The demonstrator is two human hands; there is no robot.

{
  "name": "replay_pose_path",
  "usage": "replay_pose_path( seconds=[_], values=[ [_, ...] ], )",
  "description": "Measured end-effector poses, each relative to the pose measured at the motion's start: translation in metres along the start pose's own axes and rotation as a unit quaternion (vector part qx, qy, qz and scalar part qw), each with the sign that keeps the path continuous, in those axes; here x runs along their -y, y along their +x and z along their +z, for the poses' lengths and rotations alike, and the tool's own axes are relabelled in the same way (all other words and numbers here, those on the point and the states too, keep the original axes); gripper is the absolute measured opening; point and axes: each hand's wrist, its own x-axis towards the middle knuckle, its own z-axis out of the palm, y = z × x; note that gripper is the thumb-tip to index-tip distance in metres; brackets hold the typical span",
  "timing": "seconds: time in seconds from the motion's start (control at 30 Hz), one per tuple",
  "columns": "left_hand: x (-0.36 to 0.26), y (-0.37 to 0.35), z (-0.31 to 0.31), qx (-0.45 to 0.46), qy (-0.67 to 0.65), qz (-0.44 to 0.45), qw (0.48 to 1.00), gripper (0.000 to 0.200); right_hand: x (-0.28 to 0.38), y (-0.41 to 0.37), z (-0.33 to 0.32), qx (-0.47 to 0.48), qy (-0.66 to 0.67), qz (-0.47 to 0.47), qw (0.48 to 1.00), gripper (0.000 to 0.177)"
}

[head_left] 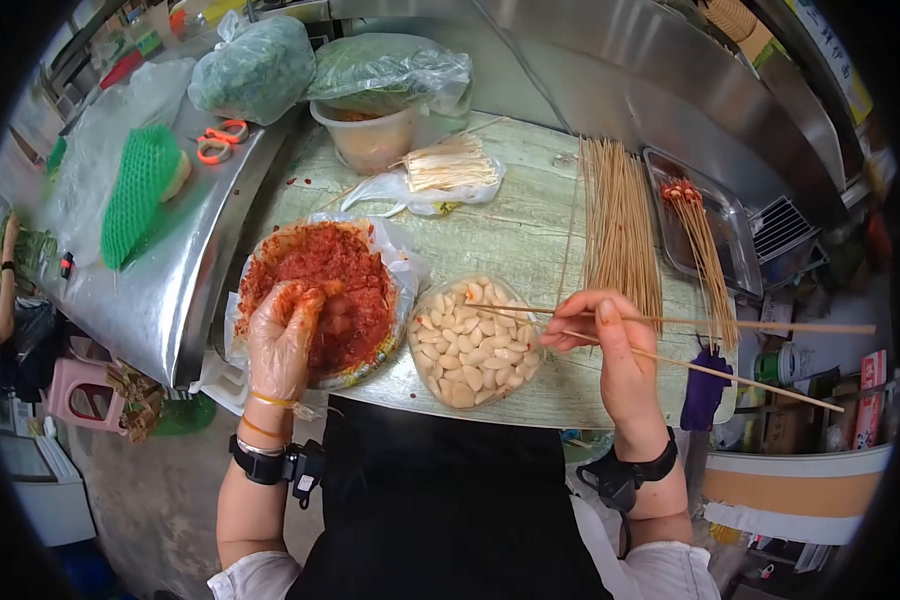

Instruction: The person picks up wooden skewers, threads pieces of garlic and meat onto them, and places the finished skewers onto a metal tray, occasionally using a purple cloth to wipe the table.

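Note:
My left hand (288, 335), in a clear plastic glove stained red, has its fingers closed in the red minced paste (345, 285) in a plastic-lined bowl; what they hold, if anything, is hidden. My right hand (615, 345) is bare and grips two thin wooden skewers (740, 378). Their left ends reach over a clear container of peeled garlic cloves (470, 345), between my hands. Behind my right hand lies a large bundle of bare skewers (615, 220). Beside it, several skewers with red-coated tips (685, 195) rest on a metal tray (738, 235).
Enoki mushrooms (448, 165) lie on plastic before a tub (365, 135) and bagged greens (255, 68). Orange scissors (220, 142) and green netting (138, 195) are on the steel counter (175, 290). A purple cloth (706, 388) hangs at the table's right edge. Another person's arm (8, 270) shows far left.

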Motion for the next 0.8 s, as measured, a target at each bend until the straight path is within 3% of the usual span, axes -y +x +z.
replay_pose_path(
  seconds=[0.1,0.17,0.23,0.3,0.37,0.43,0.6,0.67,0.8],
  values=[
    [-0.006,0.003,0.001,-0.001,0.067,-0.032,0.997,0.020,-0.002,0.008,-0.007,-0.004,-0.036,-0.040,0.999,0.030],
    [-0.003,0.007,0.001,-0.022,0.126,0.095,0.987,0.018,0.000,0.010,-0.007,-0.009,-0.073,-0.062,0.995,0.031],
    [-0.002,0.007,0.001,-0.051,0.075,0.077,0.993,0.015,0.009,0.009,0.003,-0.031,0.000,-0.016,0.999,0.030],
    [-0.002,0.007,-0.011,-0.028,0.124,-0.008,0.992,0.012,0.009,0.005,0.000,-0.006,-0.023,-0.014,1.000,0.030],
    [-0.001,0.006,0.003,-0.049,0.121,-0.019,0.991,0.011,0.010,0.002,0.002,0.018,-0.045,-0.015,0.999,0.030],
    [0.007,0.005,0.009,-0.069,0.009,0.011,0.998,0.011,0.014,-0.002,0.009,0.050,-0.059,-0.004,0.997,0.029],
    [0.003,-0.001,0.007,-0.067,0.042,-0.021,0.997,0.013,0.020,-0.005,0.006,0.063,-0.079,-0.003,0.995,0.028],
    [0.006,-0.003,0.009,-0.096,0.048,0.019,0.994,0.011,0.021,-0.006,0.001,0.053,-0.108,-0.020,0.992,0.028],
    [0.000,-0.009,0.006,-0.067,0.079,0.015,0.994,0.011,0.011,-0.008,-0.001,0.041,-0.103,0.008,0.994,0.030]
  ],
)
